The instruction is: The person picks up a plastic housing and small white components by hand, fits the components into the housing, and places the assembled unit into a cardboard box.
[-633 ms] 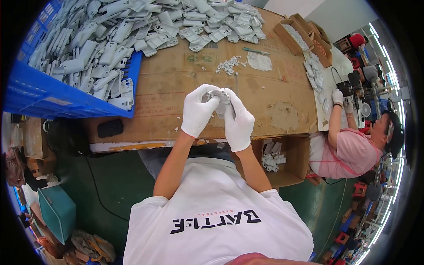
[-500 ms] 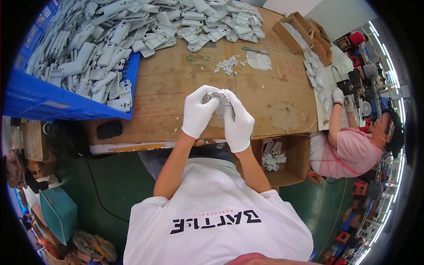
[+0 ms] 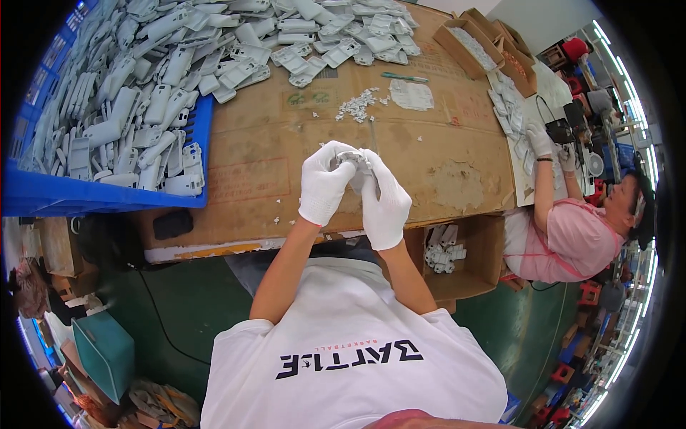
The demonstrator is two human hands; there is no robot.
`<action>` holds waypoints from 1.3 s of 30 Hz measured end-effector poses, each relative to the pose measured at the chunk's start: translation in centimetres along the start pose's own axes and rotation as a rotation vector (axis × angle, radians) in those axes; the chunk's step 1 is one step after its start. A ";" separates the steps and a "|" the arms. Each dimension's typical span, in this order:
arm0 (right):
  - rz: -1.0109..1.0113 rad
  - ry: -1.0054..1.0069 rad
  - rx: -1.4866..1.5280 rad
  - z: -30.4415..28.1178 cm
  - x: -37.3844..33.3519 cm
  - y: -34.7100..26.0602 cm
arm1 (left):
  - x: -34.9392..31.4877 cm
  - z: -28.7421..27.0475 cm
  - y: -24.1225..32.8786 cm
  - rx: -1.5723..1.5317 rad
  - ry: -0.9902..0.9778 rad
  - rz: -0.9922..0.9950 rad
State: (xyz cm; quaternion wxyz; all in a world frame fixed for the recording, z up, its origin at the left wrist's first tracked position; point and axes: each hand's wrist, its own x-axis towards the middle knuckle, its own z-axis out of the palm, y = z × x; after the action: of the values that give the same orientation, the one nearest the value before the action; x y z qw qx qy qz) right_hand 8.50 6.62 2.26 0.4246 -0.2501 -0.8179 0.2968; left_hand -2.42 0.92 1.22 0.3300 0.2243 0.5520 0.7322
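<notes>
grey plastic casing [image 3: 360, 166] — gripped between your left hand [image 3: 324, 184] and right hand [image 3: 386, 206], above the cardboard tabletop [image 3: 400, 161]
this one looks unfinished — many casings [image 3: 158, 105] fill the blue crate [image 3: 93, 198], some white pieces [image 3: 443, 252] lie in the open carton [image 3: 484, 256].

See at left a blue rectangular plastic crate [image 3: 107, 201], holding pale-grey oblong casings [image 3: 161, 104], with more across the far side of a brown cardboard-covered table [image 3: 257, 136]. Find nearer a scatter of tiny white pieces [image 3: 356, 105], right of them a white rectangular sheet [image 3: 411, 94], and at near right an open brown cardboard box [image 3: 482, 275].
</notes>
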 end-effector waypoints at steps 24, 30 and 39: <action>0.107 0.018 0.016 -0.8 -0.2 0.7 | -0.4 1.0 0.8 0.312 -0.012 0.130; 0.080 0.028 0.030 -0.7 -0.5 0.7 | -0.5 1.3 0.3 0.174 0.030 0.082; 0.054 0.080 -0.016 -0.5 -1.0 0.8 | -0.3 1.2 -0.9 0.052 -0.011 0.023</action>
State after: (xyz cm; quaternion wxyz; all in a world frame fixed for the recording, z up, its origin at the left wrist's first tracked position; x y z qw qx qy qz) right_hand 9.59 6.65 1.33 0.4468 -0.2872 -0.7957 0.2911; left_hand -1.17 1.62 0.71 0.3187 0.2429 0.5665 0.7201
